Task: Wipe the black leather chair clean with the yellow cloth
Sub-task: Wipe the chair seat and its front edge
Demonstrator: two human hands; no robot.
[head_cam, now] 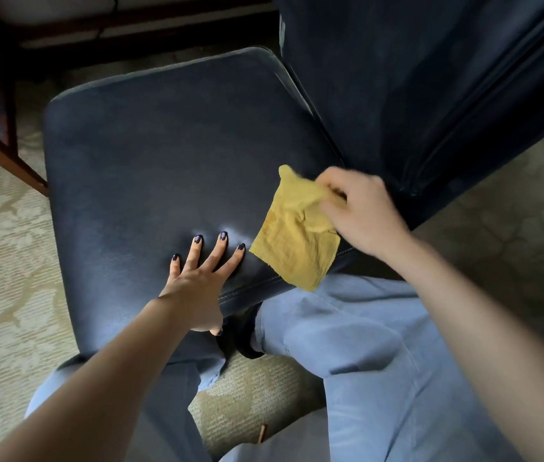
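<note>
Left hand [197,278] spread flat on chair [163,155] | right hand [360,215] blurred, pinching yellow cloth [294,248] | backrest cropped

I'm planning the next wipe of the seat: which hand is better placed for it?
Right. The right hand pinches the cloth over the near edge of the seat; the left hand lies flat on the seat, fingers spread, holding nothing.

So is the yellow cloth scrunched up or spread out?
Mostly spread out. The yellow cloth shows as a flat, wrinkled sheet below the right hand, which pinches its top edge; only that pinched part is bunched.
</note>
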